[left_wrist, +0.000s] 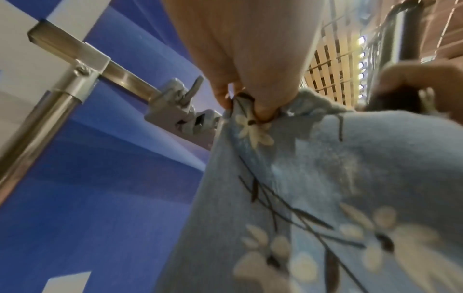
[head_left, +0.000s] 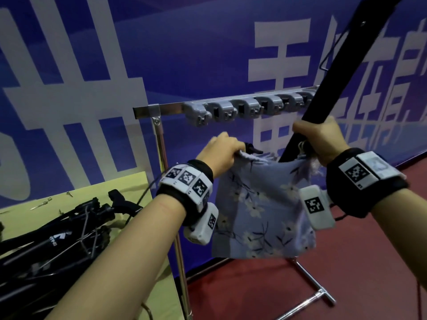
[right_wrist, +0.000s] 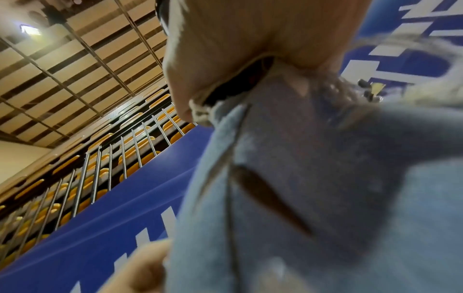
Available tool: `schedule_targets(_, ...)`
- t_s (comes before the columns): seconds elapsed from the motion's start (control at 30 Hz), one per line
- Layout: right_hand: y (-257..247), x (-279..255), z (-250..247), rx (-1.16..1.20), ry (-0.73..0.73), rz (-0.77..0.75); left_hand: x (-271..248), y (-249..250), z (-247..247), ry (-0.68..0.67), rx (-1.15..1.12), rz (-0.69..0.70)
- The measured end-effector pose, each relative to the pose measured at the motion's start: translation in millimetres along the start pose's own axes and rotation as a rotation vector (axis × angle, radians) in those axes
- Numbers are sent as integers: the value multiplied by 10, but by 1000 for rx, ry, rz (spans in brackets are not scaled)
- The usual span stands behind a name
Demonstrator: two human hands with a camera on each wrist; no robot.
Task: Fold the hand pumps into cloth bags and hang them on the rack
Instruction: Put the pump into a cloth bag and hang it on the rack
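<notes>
I've got the blue flowery cloth bag [head_left: 261, 204] held up in the air in front of the rack [head_left: 159, 109], just below its row of grey clips [head_left: 233, 108]. My left hand [head_left: 221, 151] pinches the bag's left top edge. My right hand [head_left: 321, 139] is wrapped round the black pump [head_left: 342, 72] and the bunched right side of the opening; the pump sticks up out of the bag at a slant. More black pumps [head_left: 57, 241] lie on the table [head_left: 129, 183] to my left.
</notes>
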State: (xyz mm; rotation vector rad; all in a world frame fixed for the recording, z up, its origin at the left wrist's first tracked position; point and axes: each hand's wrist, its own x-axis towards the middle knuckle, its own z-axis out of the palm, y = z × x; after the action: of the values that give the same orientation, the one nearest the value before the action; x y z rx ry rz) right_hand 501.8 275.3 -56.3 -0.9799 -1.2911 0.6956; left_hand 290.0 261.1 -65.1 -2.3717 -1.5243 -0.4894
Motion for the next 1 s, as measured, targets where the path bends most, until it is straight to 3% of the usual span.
schedule_targets(0.07,1,-23,-44,-93,-62,-18,23,5,-119,2,0,51)
schedule_targets(0.13,-23,-86,-56,-158,-175,-28,44,-13,-195,3,-136,7)
schedule_targets(0.23,-41,-143,-49,-158,-269,-39,-37,55,-275,-46,-819,-80)
schedule_targets(0.33,-26,-126,-67,-208,-270,-29,-132,197,-287,-270,-1115,-210)
schedule_targets(0.43,-11,-126,-101,-233,-288,-20,-161,252,-263,-542,-934,-325)
schedule_targets(0.53,-16,-142,-129,-169,-298,-37,-129,228,-213,-675,-393,-285)
schedule_targets(0.67,-27,-171,-126,-131,-336,-69,-117,287,-190,-600,125,-271)
schedule_targets(0.8,-23,-201,-127,-146,-374,-52,-59,248,-129,-623,296,-313)
schedule_targets(0.9,10,-221,-86,-254,-411,-28,-42,245,-133,-379,290,-378)
schedule_targets(1.0,47,-256,-46,-377,-466,-34,-37,234,-135,-211,311,-322)
